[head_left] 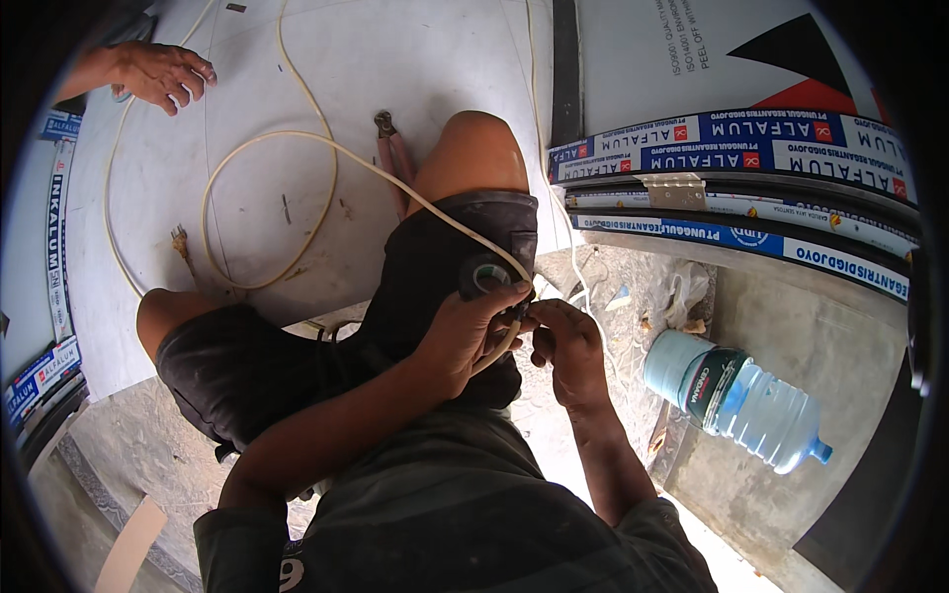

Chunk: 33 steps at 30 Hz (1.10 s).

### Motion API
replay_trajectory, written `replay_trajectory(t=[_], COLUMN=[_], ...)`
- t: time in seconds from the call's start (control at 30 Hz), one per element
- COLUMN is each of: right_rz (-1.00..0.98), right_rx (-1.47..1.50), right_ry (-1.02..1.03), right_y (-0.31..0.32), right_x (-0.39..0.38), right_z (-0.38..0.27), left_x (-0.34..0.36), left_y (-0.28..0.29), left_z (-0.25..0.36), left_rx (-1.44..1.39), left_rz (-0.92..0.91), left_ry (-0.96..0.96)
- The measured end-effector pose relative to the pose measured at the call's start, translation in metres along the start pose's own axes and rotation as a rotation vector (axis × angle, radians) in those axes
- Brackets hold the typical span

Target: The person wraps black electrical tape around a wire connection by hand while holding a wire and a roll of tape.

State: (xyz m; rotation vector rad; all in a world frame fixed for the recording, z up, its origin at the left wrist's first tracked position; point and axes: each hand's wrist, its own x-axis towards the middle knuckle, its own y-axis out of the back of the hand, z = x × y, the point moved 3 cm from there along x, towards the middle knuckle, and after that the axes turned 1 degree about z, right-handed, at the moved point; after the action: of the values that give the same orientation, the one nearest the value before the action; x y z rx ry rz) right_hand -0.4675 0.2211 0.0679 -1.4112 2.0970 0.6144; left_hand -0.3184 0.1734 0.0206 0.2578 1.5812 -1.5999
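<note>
Dark grey shirt cloth [435, 514] is filling the lower middle, worn by a seated person looking down at both hands. Over the right thigh, the left hand [465, 341] is clamping a long, thin, cream-coloured cable [435, 210] between thumb and fingers. The right hand [571, 346] is meeting it there, fingertips bunched; whether they are gripping anything is too small to tell. The cable is looping widely over a flat white panel [395, 59], where red-handled metal pliers [399, 158] are lying beside the knee. A co-worker's bare hand [163, 79] is spreading its fingers at upper left. The person seems to be doing fine fingertip work on the cable; the next move is probably calling for a steady left hand and small, precise right-hand movements.
</note>
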Motion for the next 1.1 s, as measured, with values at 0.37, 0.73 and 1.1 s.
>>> replay_trajectory(t=[0.37, 0.73, 1.1], right_rz=[-0.052, -0.229, -0.398], right_rx=[-0.411, -1.311, -1.305], right_ry=[0.302, 1.692, 1.329], right_y=[0.014, 0.014, 0.005], right_x=[-0.001, 0.016, 0.011], right_z=[-0.016, -0.060, -0.076], left_x=[0.003, 0.002, 0.000], left_y=[0.004, 0.003, 0.003], left_z=[0.001, 0.005, 0.003], left_rx=[0.018, -0.035, 0.029], left_rz=[-0.062, -0.068, -0.043], left_ry=[0.023, 0.052, 0.014])
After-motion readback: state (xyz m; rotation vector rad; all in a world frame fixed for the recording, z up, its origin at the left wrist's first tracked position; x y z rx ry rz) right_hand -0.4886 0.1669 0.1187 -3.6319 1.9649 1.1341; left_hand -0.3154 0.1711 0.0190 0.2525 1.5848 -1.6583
